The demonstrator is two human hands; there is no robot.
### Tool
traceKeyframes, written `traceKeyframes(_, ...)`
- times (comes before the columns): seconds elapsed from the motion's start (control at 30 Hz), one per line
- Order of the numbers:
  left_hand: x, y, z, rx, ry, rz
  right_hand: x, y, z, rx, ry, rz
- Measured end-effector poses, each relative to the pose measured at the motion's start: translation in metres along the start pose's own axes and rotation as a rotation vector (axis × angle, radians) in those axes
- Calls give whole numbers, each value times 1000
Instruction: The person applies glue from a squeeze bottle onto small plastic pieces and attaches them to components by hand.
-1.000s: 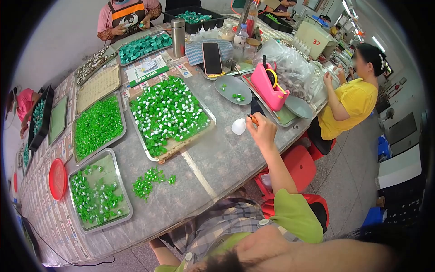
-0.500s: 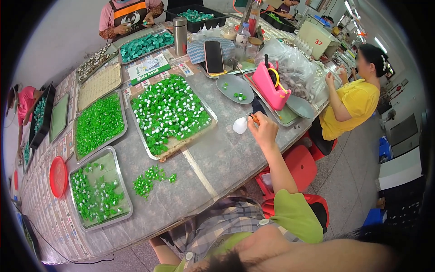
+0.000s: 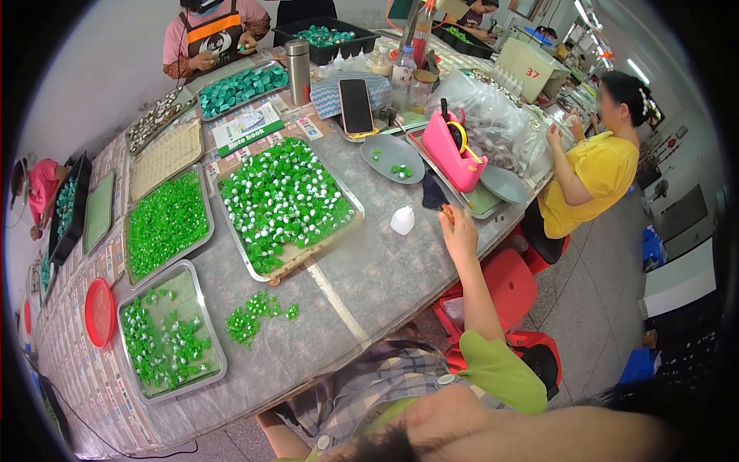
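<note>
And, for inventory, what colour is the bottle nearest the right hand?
The bottle is white; see head view.

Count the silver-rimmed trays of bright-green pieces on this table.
3: the central tray; the side tray, just left of it; and the near tray, beside the red dish. More could hide behind clutter.

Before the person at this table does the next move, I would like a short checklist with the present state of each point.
1. Right hand free: not ok; its fingers hold a small orange-brown thing.
2. Left hand in sight: not ok; it is out of view.
3. White bottle apart from the right hand: ok; bare tabletop shows between them.
4. White bottle closed: cannot tell; its tip is too small.
5. All green pieces in trays or plates: not ok; a loose pile lies on the tabletop.
6. Grey plate untouched by the right hand: ok.
</note>
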State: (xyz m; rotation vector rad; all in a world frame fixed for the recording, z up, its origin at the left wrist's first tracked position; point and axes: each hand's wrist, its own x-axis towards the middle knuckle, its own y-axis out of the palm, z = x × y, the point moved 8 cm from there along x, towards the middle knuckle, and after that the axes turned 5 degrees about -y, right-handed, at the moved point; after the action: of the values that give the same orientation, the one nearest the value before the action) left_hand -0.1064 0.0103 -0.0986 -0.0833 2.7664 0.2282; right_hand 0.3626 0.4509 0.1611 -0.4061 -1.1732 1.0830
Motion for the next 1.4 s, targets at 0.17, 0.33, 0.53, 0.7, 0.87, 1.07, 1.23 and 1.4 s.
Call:
traceKeyframes(0.17, 20, -9, 1, 17, 16, -28, -3, -18, 15, -166, -176, -143)
traceKeyframes(0.33, 58, -96, 4, -2, 50, -93, -6, 27, 8, 771, 259, 175)
traceKeyframes(0.53, -24, -103, -130, 368, 411, -308, -12, 59, 31, 648, 77, 171)
traceKeyframes(0.7, -88, -28, -236, 272, 683, -242, -13, 56, 38, 495, 27, 76)
traceKeyframes(0.87, -153, 98, -238, 172, 1068, 363, -15, 71, 46, 510, -27, 104)
traceKeyframes(1.07, -185, 242, -151, 869, 893, 905, -9, 63, 38, 544, 5, 104)
traceKeyframes(1.23, -189, 264, -167, 834, 943, 826, -11, 58, 44, 384, -4, 108)
traceKeyframes(1.4, -207, 278, -162, 905, 1084, 938, -14, 63, 45, 393, 33, 173)
